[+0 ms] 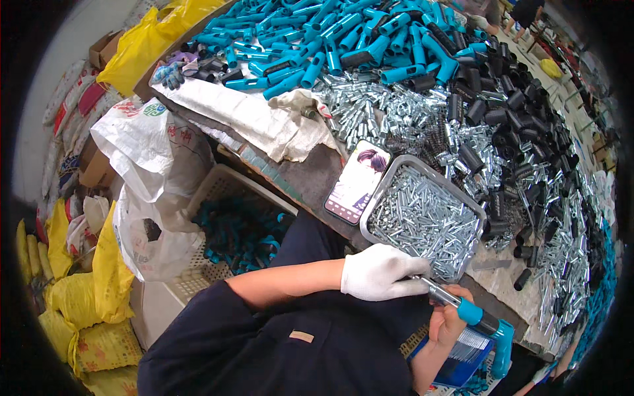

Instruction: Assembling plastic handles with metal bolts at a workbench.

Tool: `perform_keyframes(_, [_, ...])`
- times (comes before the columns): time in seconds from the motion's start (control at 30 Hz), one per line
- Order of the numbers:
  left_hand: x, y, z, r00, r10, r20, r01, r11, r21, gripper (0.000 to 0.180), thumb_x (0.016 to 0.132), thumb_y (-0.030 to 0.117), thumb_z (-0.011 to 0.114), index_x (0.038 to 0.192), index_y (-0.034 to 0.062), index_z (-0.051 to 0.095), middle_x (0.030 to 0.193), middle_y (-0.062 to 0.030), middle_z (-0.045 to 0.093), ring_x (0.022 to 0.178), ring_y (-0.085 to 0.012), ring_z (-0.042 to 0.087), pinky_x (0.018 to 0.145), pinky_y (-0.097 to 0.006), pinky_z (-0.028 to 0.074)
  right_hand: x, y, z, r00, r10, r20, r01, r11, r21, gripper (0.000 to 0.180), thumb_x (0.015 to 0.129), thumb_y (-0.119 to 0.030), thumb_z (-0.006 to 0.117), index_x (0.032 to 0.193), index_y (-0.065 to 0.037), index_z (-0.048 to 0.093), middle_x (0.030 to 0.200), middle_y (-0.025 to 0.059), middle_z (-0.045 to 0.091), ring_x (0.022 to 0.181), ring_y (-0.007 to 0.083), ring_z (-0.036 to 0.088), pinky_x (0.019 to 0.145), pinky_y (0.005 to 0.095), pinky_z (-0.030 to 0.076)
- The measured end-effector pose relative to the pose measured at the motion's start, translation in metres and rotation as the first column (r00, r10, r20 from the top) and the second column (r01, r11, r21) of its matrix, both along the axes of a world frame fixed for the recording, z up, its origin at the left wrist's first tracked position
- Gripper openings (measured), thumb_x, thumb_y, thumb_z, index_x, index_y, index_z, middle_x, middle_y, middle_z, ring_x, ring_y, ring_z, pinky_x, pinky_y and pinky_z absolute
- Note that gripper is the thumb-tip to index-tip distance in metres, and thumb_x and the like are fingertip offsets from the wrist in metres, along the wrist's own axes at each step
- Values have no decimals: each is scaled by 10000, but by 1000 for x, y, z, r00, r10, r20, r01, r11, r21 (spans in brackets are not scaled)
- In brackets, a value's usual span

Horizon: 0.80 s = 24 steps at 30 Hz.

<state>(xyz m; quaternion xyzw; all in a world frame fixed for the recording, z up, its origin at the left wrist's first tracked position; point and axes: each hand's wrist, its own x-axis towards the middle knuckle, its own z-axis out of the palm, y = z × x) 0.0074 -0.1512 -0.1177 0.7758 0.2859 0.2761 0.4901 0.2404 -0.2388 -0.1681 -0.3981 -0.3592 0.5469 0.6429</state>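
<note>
In front of my body, a teal-and-black hand tool (469, 310) with a shiny metal tube lies slanted, its bent teal handle pointing to the lower right. My left hand (380, 272), in a white glove, is closed at the free end of the metal tube; the fingertips hide what else may be there. Bare fingers of my right hand (448, 317) wrap the tool near the teal collar. Just beyond the left hand sits a grey plastic tray (480, 212) full of small metal pins. A lit phone (357, 181) leans against its left side.
Teal handles (317, 39), black sleeves (508, 119) and metal tubes (363, 102) are heaped on the table. A crate (228, 178) of teal parts stands below its left edge, beside white bags (148, 211) and yellow sacks (99, 297). A blue bin (462, 369) is below my right hand.
</note>
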Motion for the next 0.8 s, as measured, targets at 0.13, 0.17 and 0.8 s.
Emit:
perform_keyframes(0.13, [4,2,-4,983,-154,98,175,944,-278,344,945,365,514,999,43,621,806,-170,628,778,-332,638,685,-410,481,-6,-4,5,994,-36,106,33,999,32,513,745,-244,816,1096,8,539,974,161,616,854,269,644,677,364,558])
perform_keyframes(0.17, [4,2,-1,986,-165,21,164,944,-285,327,943,350,526,999,40,617,800,-166,625,784,-329,635,687,-403,481,-7,-4,7,992,-63,111,61,998,14,514,739,-246,820,1090,5,540,950,154,621,823,264,648,659,357,558])
perform_keyframes(0.8, [6,2,3,970,-241,16,156,576,-803,340,900,362,585,867,24,593,655,-120,573,615,-287,620,594,-393,481,-16,-8,14,936,-158,315,115,982,150,448,773,-213,765,1084,12,535,985,160,594,822,260,647,646,331,569])
